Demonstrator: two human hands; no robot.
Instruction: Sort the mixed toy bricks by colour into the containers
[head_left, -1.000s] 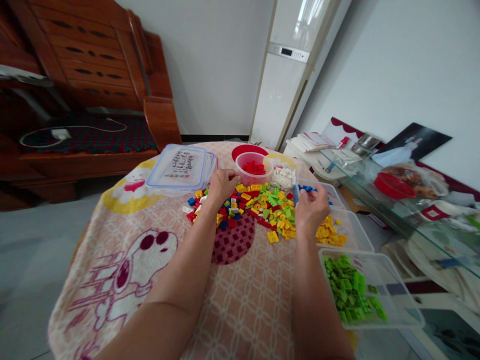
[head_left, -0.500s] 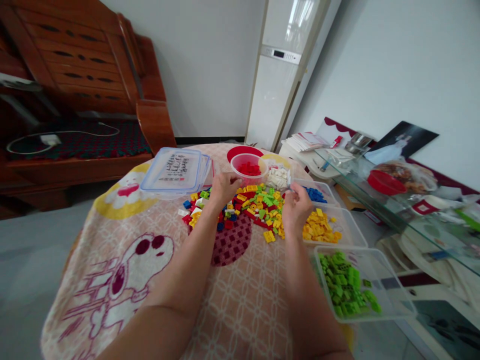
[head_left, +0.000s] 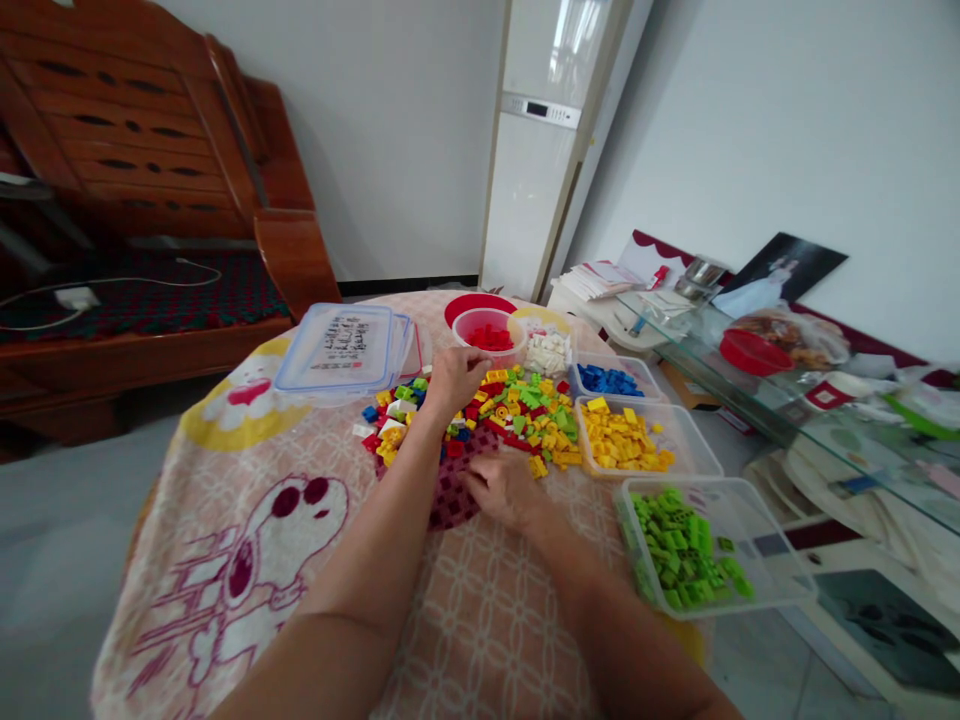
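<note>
A loose heap of mixed building bricks (head_left: pixel 536 415) in yellow, green, red, white and blue spreads over the table's far middle. Above its back part is my left hand (head_left: pixel 456 380), fingers pinched together near the red-brick tub; what they hold is too small to make out. My right hand (head_left: pixel 504 487) rests low at the heap's front edge, over the dark red patch of the cloth, its fingers curled together and their tips partly hidden. Red bricks (head_left: pixel 490 338) lie in a round tub (head_left: pixel 459 328), with white bricks (head_left: pixel 548 353) right of it.
On the right stand clear boxes with blue bricks (head_left: pixel 609 379), yellow bricks (head_left: pixel 626 437) and green bricks (head_left: pixel 679 550). Stacked lids (head_left: pixel 334 348) lie at the left back. Beyond the boxes is a glass shelf (head_left: pixel 840 420) with a red bowl (head_left: pixel 754 352).
My right hand has moved left and nearer, from beside the blue and yellow boxes to the heap's front edge. My left hand stays over the heap. The view has shifted slightly.
</note>
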